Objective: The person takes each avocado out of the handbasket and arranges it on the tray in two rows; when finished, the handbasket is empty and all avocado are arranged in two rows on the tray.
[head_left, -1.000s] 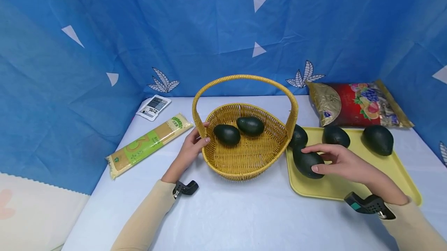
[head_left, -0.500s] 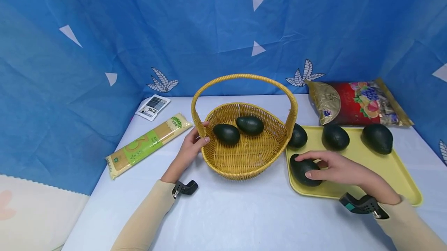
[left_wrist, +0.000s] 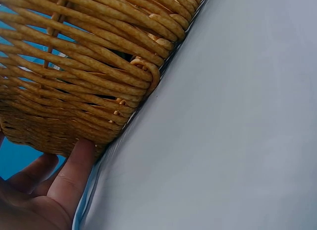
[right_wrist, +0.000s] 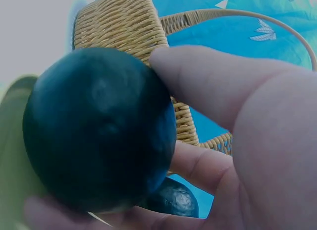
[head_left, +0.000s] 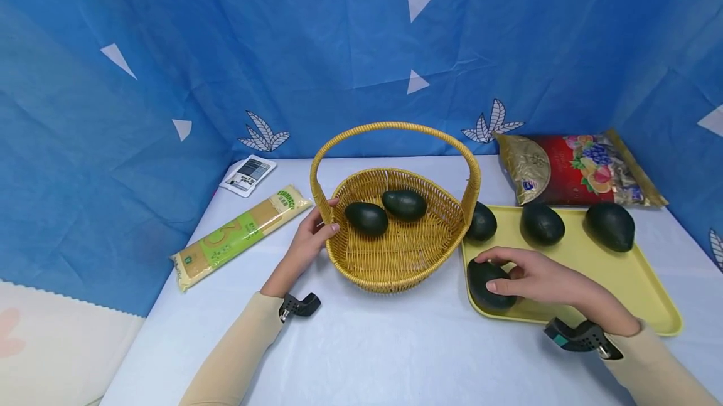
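A yellow wicker basket with a tall arched handle stands mid-table, two dark green avocados lying inside. My left hand grips its left side at the foot of the handle, thumb at the rim. In the left wrist view, fingers press against the woven wall. My right hand holds another dark avocado between thumb and fingers, low over the near left corner of a yellow tray. This avocado fills much of the right wrist view, its far side hidden.
Three more avocados lie along the tray's far side, the leftmost partly behind the basket. A red and gold bag lies behind the tray. Left of the basket are a noodle pack and a small white packet. Blue cloth hangs behind.
My right hand and its avocado have shifted left and nearer to me, away from the leftmost tray avocado. The left hand has stayed on the basket.
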Demonstrator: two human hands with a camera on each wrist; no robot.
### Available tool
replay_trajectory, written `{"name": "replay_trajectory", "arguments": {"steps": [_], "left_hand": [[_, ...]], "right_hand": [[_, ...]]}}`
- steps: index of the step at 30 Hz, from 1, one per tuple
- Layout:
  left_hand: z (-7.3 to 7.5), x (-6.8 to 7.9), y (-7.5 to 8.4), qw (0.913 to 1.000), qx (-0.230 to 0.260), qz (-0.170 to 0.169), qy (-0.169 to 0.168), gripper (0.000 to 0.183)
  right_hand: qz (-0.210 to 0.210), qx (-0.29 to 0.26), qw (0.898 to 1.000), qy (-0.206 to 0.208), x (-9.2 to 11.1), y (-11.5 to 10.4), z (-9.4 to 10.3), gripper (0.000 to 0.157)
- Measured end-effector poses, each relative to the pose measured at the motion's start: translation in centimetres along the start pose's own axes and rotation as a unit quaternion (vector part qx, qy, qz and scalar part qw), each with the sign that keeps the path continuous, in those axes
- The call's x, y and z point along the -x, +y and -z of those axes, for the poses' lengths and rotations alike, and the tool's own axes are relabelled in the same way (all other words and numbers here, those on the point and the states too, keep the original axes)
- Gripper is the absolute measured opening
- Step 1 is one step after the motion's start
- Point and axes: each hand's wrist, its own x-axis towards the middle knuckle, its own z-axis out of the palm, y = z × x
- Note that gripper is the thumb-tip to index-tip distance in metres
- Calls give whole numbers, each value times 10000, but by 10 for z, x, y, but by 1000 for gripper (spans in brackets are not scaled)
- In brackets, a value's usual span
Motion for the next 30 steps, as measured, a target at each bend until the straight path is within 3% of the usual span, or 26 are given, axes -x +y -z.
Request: {"name": "replay_trajectory", "arguments": {"steps": [8,15,23,30], "left_hand": [[0,0,-1,10000,45,56,-1,59],[-1,0,1,9997,183,130,6,59],[0,0,-1,10000,55,48,-3,58],[0,0,0,10000,39,71,2,58]], "right_hand": [[-100,82,9999,-94,-2,1,-1,60],[-123,83,9999,56,-1,1,1,58],[-261,-409,9987,-133,0,3,2,61],[-283,-523,9981,-174,0,2,3,62]]}}
